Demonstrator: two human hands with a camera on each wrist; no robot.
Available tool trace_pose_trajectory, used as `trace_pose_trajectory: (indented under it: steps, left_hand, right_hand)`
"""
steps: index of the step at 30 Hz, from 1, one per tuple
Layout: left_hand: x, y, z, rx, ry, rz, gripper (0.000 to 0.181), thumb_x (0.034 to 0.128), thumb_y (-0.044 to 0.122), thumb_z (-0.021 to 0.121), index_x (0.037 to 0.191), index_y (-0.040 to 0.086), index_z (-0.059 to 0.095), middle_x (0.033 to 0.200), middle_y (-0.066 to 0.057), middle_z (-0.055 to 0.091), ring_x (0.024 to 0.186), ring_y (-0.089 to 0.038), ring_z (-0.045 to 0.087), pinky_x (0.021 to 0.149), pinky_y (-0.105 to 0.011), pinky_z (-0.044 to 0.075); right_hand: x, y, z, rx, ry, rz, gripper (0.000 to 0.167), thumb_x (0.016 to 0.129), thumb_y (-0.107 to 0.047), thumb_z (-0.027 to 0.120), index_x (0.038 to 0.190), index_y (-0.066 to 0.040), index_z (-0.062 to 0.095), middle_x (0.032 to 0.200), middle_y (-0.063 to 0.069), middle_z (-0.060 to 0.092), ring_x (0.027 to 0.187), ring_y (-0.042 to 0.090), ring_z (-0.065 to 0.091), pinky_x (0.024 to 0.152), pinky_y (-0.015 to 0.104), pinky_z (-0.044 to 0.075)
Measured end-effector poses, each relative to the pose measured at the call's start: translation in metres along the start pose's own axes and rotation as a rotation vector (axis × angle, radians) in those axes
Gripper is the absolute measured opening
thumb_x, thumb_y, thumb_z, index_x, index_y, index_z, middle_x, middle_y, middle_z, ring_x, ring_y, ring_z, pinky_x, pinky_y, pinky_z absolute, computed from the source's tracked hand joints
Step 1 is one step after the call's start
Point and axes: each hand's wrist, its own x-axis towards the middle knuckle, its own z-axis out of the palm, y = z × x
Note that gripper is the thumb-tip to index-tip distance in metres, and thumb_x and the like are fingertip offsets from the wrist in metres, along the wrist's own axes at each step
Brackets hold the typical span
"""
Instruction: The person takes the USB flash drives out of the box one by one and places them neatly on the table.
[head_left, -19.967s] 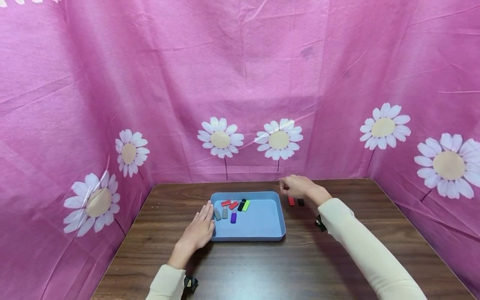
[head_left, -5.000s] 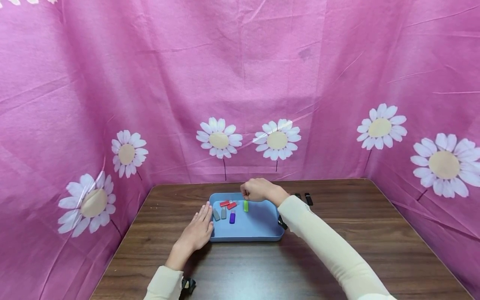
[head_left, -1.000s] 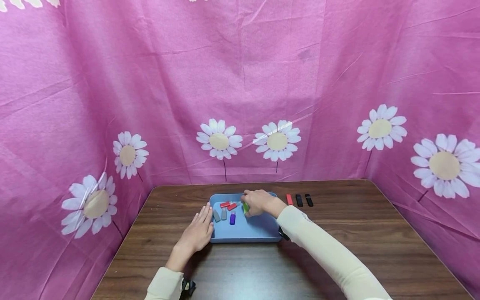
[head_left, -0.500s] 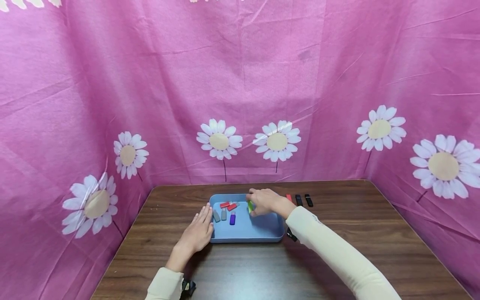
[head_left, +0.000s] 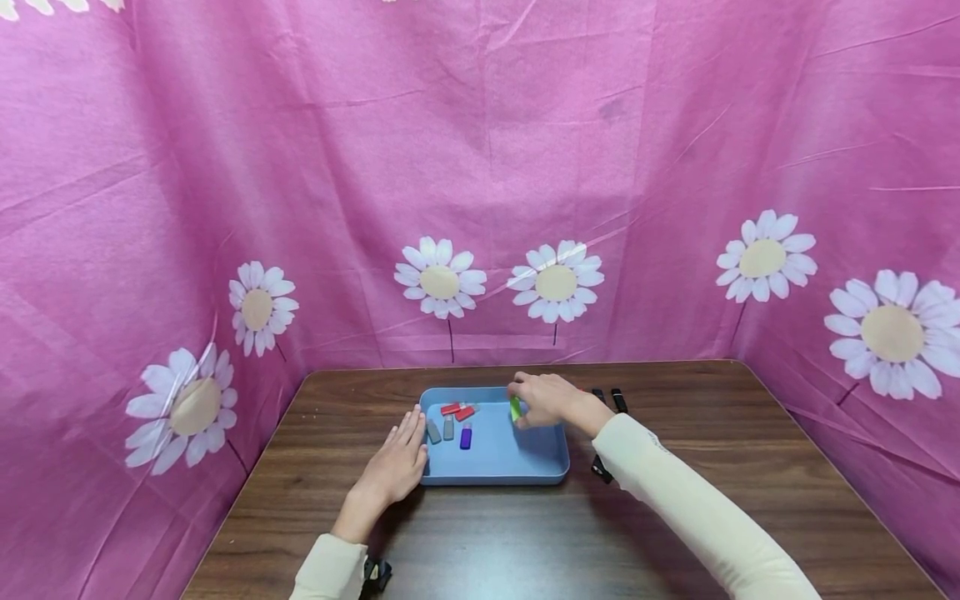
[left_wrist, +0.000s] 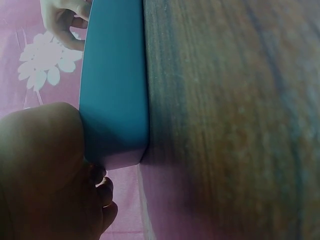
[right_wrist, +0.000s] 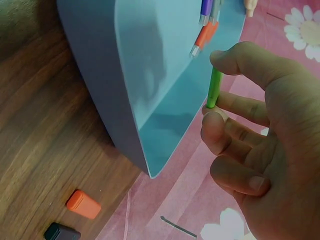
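Observation:
My left hand (head_left: 393,462) rests with straight fingers along the left rim of the blue tray (head_left: 517,458). My right hand (head_left: 551,400) is above the tray's right part and pinches a bright green USB stick (right_wrist: 214,89) between thumb and fingertips. In the right wrist view the stick is tilted, held above the tray floor. Still lying in the left half of the tray are two red USB sticks (head_left: 450,409), two grey USB sticks (head_left: 448,428) and a purple USB stick (head_left: 466,437).
On the brown wooden table (head_left: 480,542), right of the tray, lie a red USB stick (right_wrist: 83,204) and two black ones, partly hidden in the head view; one black USB stick (head_left: 618,401) shows fully. A pink flowered cloth (head_left: 480,167) hangs behind and at both sides.
The black stick beside the green one has left the tray since 20 s ago. Over the last second my right hand carried the green stick rightward. My left hand stayed put.

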Motion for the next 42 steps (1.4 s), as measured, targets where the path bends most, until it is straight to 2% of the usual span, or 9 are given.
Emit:
trace_pose_trajectory:
  steps: [11,16,23,29,36,42]
  left_hand:
    - [0.0,-0.001,0.002,0.014,-0.012,-0.02,0.058,0.1132,0.019,0.043,0.162,-0.01,0.033,0.175,-0.023,0.025,0.163,-0.042,0.026,0.132,-0.058,0.026]
    - [-0.001,0.0,0.001,0.009,-0.02,-0.022,0.058,0.1131,0.019,0.043,0.163,-0.009,0.032,0.175,-0.023,0.024,0.163,-0.042,0.026,0.132,-0.059,0.026]
    - [0.0,-0.001,0.002,0.015,-0.014,-0.017,0.058,0.1127,0.018,0.043,0.162,-0.01,0.032,0.175,-0.024,0.024,0.162,-0.043,0.026,0.132,-0.06,0.027]
    - [0.0,0.0,0.003,0.015,-0.018,-0.023,0.059,0.1132,0.02,0.043,0.163,-0.009,0.032,0.176,-0.023,0.024,0.163,-0.042,0.026,0.132,-0.058,0.026]
    - [0.0,-0.001,0.004,0.014,-0.016,-0.022,0.059,0.1129,0.02,0.044,0.163,-0.009,0.032,0.176,-0.023,0.024,0.163,-0.042,0.026,0.132,-0.059,0.027]
    - [0.0,-0.001,0.002,0.017,-0.021,-0.027,0.059,0.1132,0.02,0.043,0.163,-0.009,0.032,0.176,-0.022,0.023,0.163,-0.042,0.025,0.132,-0.059,0.027]
  right_hand:
    - [-0.014,0.014,-0.008,0.018,0.073,-0.046,0.042,0.087,-0.034,0.084,0.122,-0.013,0.073,0.108,0.001,0.062,0.076,0.013,0.057,0.071,0.038,0.055]
    - [-0.022,0.022,-0.009,0.021,0.08,-0.028,0.04,0.087,-0.033,0.083,0.12,-0.014,0.073,0.106,0.001,0.061,0.075,0.014,0.056,0.069,0.036,0.054]
    - [-0.033,0.033,-0.012,0.054,0.087,-0.004,0.046,0.088,-0.033,0.083,0.126,-0.01,0.072,0.107,0.004,0.063,0.079,0.014,0.057,0.072,0.038,0.053]
    - [-0.041,0.044,-0.016,0.069,0.115,0.021,0.047,0.087,-0.034,0.085,0.126,-0.011,0.073,0.103,-0.001,0.06,0.077,0.011,0.056,0.068,0.034,0.051]
    - [-0.05,0.056,-0.017,0.11,0.115,0.049,0.048,0.088,-0.03,0.084,0.13,-0.01,0.071,0.114,0.003,0.063,0.078,0.009,0.06,0.068,0.035,0.053]
    - [-0.056,0.066,-0.017,0.101,0.127,0.065,0.048,0.088,-0.031,0.083,0.13,-0.012,0.071,0.117,0.007,0.064,0.076,0.012,0.059,0.068,0.036,0.053]
